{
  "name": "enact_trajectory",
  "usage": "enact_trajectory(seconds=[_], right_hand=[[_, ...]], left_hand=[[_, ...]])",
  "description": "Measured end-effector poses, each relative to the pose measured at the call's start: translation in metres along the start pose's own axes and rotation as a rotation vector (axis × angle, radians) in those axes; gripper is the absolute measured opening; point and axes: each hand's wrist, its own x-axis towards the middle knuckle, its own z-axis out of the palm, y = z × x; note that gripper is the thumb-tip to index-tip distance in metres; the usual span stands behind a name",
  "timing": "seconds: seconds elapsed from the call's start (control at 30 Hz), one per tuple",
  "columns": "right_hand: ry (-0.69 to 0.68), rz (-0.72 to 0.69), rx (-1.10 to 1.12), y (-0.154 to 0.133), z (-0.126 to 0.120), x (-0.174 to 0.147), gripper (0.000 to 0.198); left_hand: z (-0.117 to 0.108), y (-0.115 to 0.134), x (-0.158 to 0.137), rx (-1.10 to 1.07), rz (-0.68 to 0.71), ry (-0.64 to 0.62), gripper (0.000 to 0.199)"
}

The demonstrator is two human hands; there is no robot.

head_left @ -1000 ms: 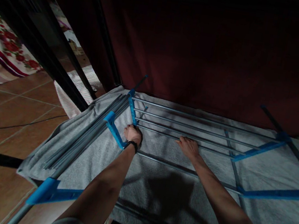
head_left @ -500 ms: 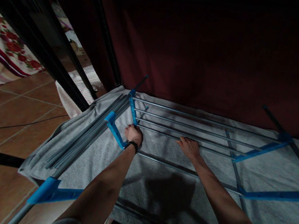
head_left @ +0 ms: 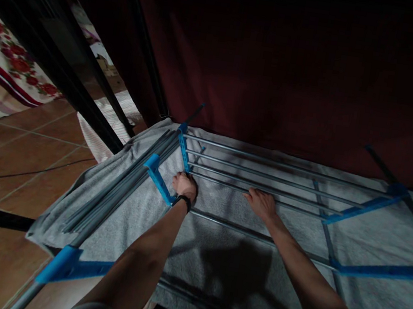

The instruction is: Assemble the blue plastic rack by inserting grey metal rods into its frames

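Note:
A partly assembled clothes drying rack (head_left: pixel 236 165) lies across the grey blanket, its metal rods joined to blue plastic brackets. At the left end, my left hand (head_left: pixel 184 186) is closed around the end of the nearest upper rod, by the lower end of a blue bracket (head_left: pixel 183 152). Its fingertips are partly hidden. My right hand (head_left: pixel 260 203) grips the same rod (head_left: pixel 218 181) farther along, fingers curled over it. Below both wrists runs a lower rod (head_left: pixel 225 224). Another blue bracket (head_left: pixel 159 181) angles up just left of my left hand.
Loose grey tubes (head_left: pixel 116 190) lie bundled on the left of the grey blanket (head_left: pixel 138 238). Blue arms (head_left: pixel 388 269) reach out at the right. Black metal posts (head_left: pixel 78 97) rise at the left, above a tiled floor (head_left: pixel 13 160) with a cable. A dark red cloth hangs behind.
Both hands stay in place on the rod. The rack's right end appears shifted very slightly to the right; otherwise nothing visibly differs.

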Motion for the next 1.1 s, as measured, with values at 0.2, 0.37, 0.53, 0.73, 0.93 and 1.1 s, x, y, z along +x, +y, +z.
enact_trajectory(seconds=[0.2, 0.37, 0.53, 0.73, 0.93, 1.1], right_hand=[[0.078, 0.028, 0.045, -0.004, 0.0, -0.002, 0.046], [0.152, 0.004, 0.148, -0.001, -0.004, -0.006, 0.034], [0.263, 0.0, 0.269, 0.009, -0.01, -0.029, 0.029], [0.407, 0.443, 0.661, 0.055, 0.0, -0.083, 0.03], [0.659, 1.051, 0.649, 0.131, 0.01, -0.123, 0.047], [0.577, 1.115, 0.713, 0.152, 0.019, -0.124, 0.053]], left_hand=[[-0.007, 0.001, -0.001, -0.019, 0.022, -0.026, 0.023], [-0.008, 0.001, 0.002, -0.022, 0.029, -0.033, 0.023], [-0.01, 0.002, 0.003, -0.039, 0.049, -0.035, 0.022], [-0.015, 0.004, 0.001, -0.066, 0.032, -0.037, 0.021], [-0.011, 0.003, 0.003, -0.054, 0.03, -0.042, 0.024], [-0.012, 0.002, 0.004, -0.054, 0.037, -0.057, 0.026]])
